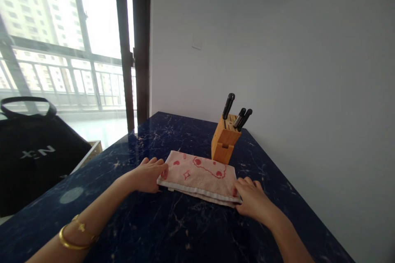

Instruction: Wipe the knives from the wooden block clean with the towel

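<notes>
A pink towel [197, 176] with red hearts and a cartoon outline lies folded flat on the dark blue marbled table [182, 230]. My left hand [150, 174] grips its left edge, fingers curled and thumb near the front corner. At the right front corner, my right hand [251, 197] pinches the towel between thumb and fingers. The towel's white-bordered layers show along the front edge. Just behind the towel stands a wooden knife block [225, 139] holding black-handled knives [228, 106]. Gold bangles [72, 244] circle my left wrist.
The table's right edge runs beside a plain grey wall [293, 90]. Left of the table is a black bag [37, 160] with a handle. Beyond it, a dark-framed glass door [142, 49] opens toward a bright balcony railing [105, 86].
</notes>
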A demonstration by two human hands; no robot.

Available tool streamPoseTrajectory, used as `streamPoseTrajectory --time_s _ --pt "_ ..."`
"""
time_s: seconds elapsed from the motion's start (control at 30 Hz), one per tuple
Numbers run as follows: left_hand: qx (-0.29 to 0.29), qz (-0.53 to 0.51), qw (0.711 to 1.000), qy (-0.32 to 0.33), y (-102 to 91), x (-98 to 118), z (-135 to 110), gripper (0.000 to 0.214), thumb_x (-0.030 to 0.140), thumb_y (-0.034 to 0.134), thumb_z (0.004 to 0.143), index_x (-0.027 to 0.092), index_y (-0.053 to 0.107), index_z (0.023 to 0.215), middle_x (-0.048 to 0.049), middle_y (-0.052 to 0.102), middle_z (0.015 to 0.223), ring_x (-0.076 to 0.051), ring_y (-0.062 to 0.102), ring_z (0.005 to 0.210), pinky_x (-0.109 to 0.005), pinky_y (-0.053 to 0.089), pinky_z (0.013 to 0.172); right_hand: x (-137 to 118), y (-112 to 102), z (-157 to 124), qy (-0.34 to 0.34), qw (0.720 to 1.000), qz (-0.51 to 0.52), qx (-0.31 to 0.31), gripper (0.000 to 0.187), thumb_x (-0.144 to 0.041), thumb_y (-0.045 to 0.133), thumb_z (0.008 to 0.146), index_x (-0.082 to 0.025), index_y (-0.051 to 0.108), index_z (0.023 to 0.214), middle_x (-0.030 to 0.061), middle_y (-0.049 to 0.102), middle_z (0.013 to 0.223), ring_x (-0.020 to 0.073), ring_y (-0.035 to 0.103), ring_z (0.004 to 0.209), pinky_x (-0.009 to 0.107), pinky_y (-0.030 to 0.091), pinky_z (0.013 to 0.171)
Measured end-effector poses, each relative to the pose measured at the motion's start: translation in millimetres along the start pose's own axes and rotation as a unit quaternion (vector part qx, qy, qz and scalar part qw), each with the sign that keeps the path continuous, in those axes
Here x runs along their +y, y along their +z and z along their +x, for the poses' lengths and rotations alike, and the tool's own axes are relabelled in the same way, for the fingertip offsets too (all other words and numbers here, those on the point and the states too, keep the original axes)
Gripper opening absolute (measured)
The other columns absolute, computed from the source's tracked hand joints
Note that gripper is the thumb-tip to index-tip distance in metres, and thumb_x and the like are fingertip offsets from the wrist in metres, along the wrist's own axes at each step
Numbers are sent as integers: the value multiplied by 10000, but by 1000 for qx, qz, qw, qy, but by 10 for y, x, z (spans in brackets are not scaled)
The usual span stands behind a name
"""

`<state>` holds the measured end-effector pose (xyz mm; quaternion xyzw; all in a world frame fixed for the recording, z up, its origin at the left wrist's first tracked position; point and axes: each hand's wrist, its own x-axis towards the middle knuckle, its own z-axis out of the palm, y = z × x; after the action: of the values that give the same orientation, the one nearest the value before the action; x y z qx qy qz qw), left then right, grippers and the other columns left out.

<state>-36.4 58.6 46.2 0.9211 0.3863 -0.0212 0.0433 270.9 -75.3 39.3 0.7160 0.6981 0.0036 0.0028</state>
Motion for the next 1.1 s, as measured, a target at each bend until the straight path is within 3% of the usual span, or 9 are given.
streamPoseTrajectory --time_s 0.13,0.3,0.47,0.6,0.7,0.87,1.0,1.1 --pt "20 1 1000 1 40 -20 17 305 217 559 544 240 564 848 -51 552 923 -258 471 893 -390 313 769 -29 27 1 -10 1000 -4 23 83 -229 580 625 -195 580 701 42 587 847 226 479 873 327 272 750" --pt "83 -3 996 12 43 -45 25 144 247 500 647 226 584 763 -32 579 856 -219 474 859 -365 287 779 -68 3 13 -15 999 -20 30 87 -172 538 631 -175 590 700 59 597 841 220 490 868 332 271 764" --pt "125 2 992 14 12 -54 36 151 287 495 687 222 593 782 -26 596 829 -216 476 841 -350 283 752 -7 -28 53 -19 999 14 24 110 -137 496 647 -180 590 684 43 593 824 191 504 843 301 279 748" --pt "98 -20 995 -2 6 -112 24 176 328 517 682 235 608 800 -27 593 870 -227 467 879 -354 279 783 91 -37 25 -12 997 72 -13 106 -226 559 648 -219 599 746 16 586 856 196 496 881 292 287 752" --pt "44 -45 998 -7 10 -174 -22 207 337 565 634 267 610 824 -11 575 906 -236 456 911 -381 274 826 131 -39 -15 -2 995 85 -42 239 -304 646 580 -247 597 807 4 572 888 219 475 919 304 295 760" --pt "-28 -76 997 -15 18 -231 -87 410 337 644 535 295 564 934 -7 522 986 -257 442 948 -410 299 843 47 -50 -37 1 999 30 -23 210 -264 641 574 -221 597 775 27 568 890 234 475 906 324 297 760" --pt "-6 -92 996 -4 63 -238 -51 336 352 622 571 279 576 896 -14 517 957 -246 460 921 -388 330 825 -73 -59 -48 -11 999 15 -40 206 -229 604 593 -196 593 797 50 586 898 234 495 889 311 306 736" --pt "33 -94 995 20 110 -231 1 233 257 564 609 263 600 839 -9 529 888 -216 479 885 -350 337 832 -135 -49 -49 -10 999 -11 -31 187 -159 552 600 -172 584 784 69 598 906 232 506 885 313 302 737"
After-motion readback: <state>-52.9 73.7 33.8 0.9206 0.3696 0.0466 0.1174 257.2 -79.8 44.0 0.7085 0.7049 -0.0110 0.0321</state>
